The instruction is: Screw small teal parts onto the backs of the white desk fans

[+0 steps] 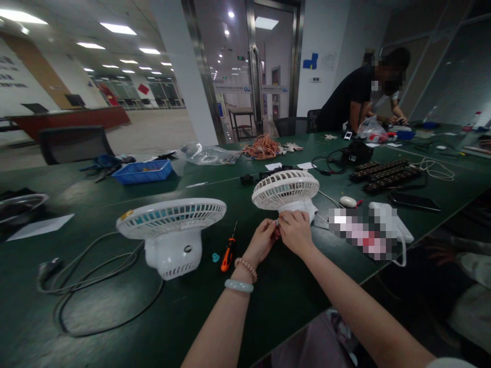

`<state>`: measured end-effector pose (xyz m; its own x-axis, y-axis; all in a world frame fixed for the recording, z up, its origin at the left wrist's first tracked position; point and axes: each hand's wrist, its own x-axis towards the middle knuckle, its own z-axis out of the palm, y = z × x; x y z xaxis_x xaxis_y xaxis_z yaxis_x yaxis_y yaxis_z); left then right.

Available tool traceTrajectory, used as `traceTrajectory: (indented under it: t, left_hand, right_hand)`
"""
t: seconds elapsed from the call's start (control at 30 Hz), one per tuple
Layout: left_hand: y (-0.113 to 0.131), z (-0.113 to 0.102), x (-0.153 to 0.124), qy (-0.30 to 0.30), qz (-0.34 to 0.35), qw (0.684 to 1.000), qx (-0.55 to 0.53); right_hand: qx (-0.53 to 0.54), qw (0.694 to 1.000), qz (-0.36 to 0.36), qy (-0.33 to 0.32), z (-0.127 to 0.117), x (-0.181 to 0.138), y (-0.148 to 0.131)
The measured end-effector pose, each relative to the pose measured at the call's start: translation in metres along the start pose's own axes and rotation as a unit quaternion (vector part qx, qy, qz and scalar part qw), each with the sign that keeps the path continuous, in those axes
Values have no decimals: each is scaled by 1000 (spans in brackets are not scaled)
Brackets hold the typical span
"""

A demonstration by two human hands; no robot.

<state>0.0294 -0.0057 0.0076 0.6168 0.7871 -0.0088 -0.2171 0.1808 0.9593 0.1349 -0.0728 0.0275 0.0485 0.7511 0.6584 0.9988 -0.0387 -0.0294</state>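
A small white fan (pixel 286 186) lies with its grille facing up, its motor housing resting on the green table. My left hand (pixel 264 239) is closed in a pinch at the near-left side of that housing, fingertips on a small piece too hidden to name. Against the same spot, my right hand (pixel 296 232) is closed too, its fingers meeting the left fingertips and covering part of the housing. A second white fan (pixel 174 240) sits to the left, also grille up. Between the fans lie an orange-and-black screwdriver (pixel 228 254) and a small teal plastic part (pixel 216 257).
A grey power cord (pixel 69 289) loops at the left. Behind are a blue tray (pixel 143 171), a plastic bag (pixel 209 153) and copper wire (pixel 263 147). A power bank-like white block (pixel 391 220), a mouse (pixel 348 202) and dark strips (pixel 383 174) lie right. A person (pixel 353 97) leans over the far end.
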Motion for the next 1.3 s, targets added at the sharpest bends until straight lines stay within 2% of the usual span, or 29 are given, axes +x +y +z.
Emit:
traceTrajectory:
  t: [0.1,0.17,0.2,0.23,0.27,0.33,0.37,0.43,0.47,0.5,0.53,0.57,0.6,0.67,0.77,0.83,0.93,1.0,1.13,1.2,1.3]
  left_hand:
    - [5,5,-5,31,16,999,37]
    - [14,10,-20,76,42,992,88]
    - [21,12,-33,103,63,985,126]
    - [28,13,-49,141,108,957,228]
    - [35,11,-67,154,146,919,331]
    - [49,0,-109,121,204,836,495]
    - [54,-9,-130,92,245,781,568]
    - [59,-35,-168,55,319,649,689]
    - [60,-49,-182,25,340,584,737]
    - [59,-62,-193,-1,339,533,775]
    - [57,-73,-201,-20,324,500,803]
    - [56,-81,-204,-24,312,483,818]
    - [54,-86,-203,-17,289,481,827]
    - [52,-85,-190,19,229,507,831]
    - [57,-66,-156,113,127,565,808]
    - [62,-49,-132,175,52,592,785]
    - [65,-31,-109,187,-49,599,777]
    - [61,-26,-103,182,-67,583,789]
    - [46,-30,-103,194,-30,537,820]
    - [40,-34,-104,194,-19,538,820]
    - [43,-36,-106,201,-7,562,803]
  right_hand:
    - [-6,1000,-6,-1,1,-1,0]
    - [-11,1000,-11,-1,1,-1,0]
    - [-13,1000,-13,0,1,-2,0]
    - [-14,1000,-14,2,1,-2,0]
    - [-15,1000,-15,4,2,-2,0]
    - [-14,1000,-19,8,2,-3,0]
    - [-12,1000,-21,10,2,-3,0]
    - [-9,1000,-24,9,2,-4,0]
    - [-7,1000,-25,8,2,-5,-1]
    - [-5,1000,-25,7,1,-5,-1]
    - [-4,1000,-24,6,1,-5,-1]
    - [-4,1000,-23,6,0,-5,-1]
    - [-5,1000,-21,5,-1,-5,-2]
    - [-7,1000,-21,3,-2,-5,-2]
    - [-8,1000,-22,-3,-3,-4,-2]
    - [-8,1000,-21,-7,-3,-4,-1]
    - [-8,1000,-20,-10,-4,-3,-1]
    - [-5,1000,-19,-13,-6,-2,-2]
    - [0,1000,-14,-22,-8,-3,-4]
    - [0,1000,-11,-25,-9,-3,-4]
    - [-1,1000,-9,-23,-8,-3,-4]
